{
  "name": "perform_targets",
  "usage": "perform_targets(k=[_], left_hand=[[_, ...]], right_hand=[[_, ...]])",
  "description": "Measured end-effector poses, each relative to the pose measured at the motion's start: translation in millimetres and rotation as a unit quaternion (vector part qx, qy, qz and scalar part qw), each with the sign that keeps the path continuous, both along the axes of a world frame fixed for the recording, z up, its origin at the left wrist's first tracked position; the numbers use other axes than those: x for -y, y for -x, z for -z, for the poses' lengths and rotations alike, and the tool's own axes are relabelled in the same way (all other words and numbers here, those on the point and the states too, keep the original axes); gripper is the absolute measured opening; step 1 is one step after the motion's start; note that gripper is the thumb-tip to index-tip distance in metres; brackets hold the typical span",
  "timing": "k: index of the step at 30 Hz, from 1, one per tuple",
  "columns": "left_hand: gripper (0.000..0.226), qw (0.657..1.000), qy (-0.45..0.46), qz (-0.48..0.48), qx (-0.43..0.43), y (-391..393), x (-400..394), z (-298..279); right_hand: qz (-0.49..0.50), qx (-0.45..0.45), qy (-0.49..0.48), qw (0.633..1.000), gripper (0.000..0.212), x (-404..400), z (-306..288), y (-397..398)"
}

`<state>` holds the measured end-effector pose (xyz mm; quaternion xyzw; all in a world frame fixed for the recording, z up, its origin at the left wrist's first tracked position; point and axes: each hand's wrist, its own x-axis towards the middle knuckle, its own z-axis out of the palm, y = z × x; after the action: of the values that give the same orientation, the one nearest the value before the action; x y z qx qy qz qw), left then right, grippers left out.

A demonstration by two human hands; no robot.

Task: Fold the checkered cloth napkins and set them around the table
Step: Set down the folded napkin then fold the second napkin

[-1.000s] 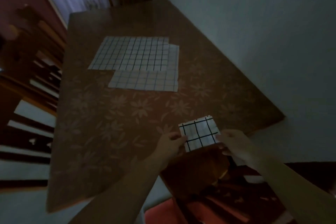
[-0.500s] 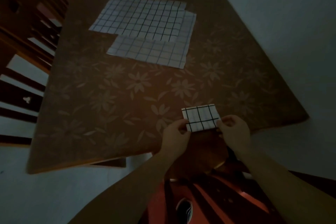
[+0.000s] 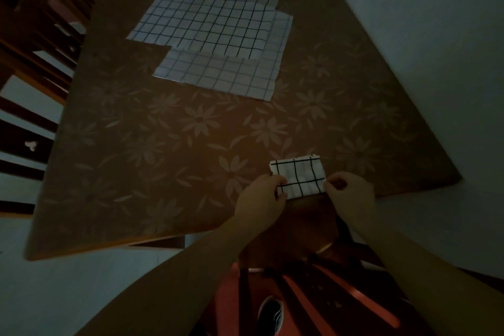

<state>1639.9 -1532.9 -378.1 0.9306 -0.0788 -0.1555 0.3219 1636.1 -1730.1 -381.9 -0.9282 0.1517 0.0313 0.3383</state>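
at far left, wooden chair slats (image 3: pixel 41 68) stand beside the brown flower-patterned bench (image 3: pixel 163 144). two unfolded checkered napkins (image 3: pixel 212 35) lie flat and overlapping at the bench's far middle, the upper one partly covering the lower. one folded napkin (image 3: pixel 298 176) sits at the near edge. the left hand (image 3: pixel 261 200) has its grip pinched on the napkin's left end; the right hand (image 3: pixel 350 195) pinches its right end.

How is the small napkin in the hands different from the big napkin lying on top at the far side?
The folded napkin is small and pinched by the left hand and right hand; the top flat napkin lies unfolded, untouched. The first looks brighter, with fewer squares showing. Both are white with dark grid lines.
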Motion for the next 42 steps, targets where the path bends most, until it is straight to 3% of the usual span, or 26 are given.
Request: perform_targets(k=[10, 14, 16, 21, 27, 30, 37, 42], left_hand=[[0.042, 0.999, -0.044, 0.005, -0.011, -6, -14, -3], [0.037, 0.999, -0.045, -0.008, -0.003, -11, -40, -24], [0.037, 0.998, -0.068, -0.014, 0.01, -20, -63, -47], [0.046, 0.991, -0.115, -0.011, 0.071, -55, -133, -112], [0.059, 0.973, -0.2, 0.039, 0.109, -91, -228, -167], [0.053, 0.976, -0.169, 0.023, 0.136, -101, -280, -186], [0.085, 0.97, -0.146, 0.077, 0.18, -132, -372, -210], [0.048, 0.973, -0.136, 0.082, 0.167, -167, -389, -219]], right_hand=[[0.001, -0.007, -0.001, 1.0, 0.008, -8, -1, -6], [0.0, 0.01, -0.014, 1.0, 0.007, -18, -24, -8], [-0.016, 0.018, -0.006, 1.0, 0.008, -29, -47, -17], [-0.093, 0.045, 0.025, 0.994, 0.036, -76, -120, -44], [-0.113, 0.055, 0.154, 0.98, 0.052, -159, -178, -57], [-0.093, 0.07, 0.175, 0.978, 0.054, -207, -197, -56], [-0.047, 0.052, 0.192, 0.979, 0.057, -298, -221, -55], [-0.022, 0.039, 0.208, 0.977, 0.059, -310, -227, -74]])
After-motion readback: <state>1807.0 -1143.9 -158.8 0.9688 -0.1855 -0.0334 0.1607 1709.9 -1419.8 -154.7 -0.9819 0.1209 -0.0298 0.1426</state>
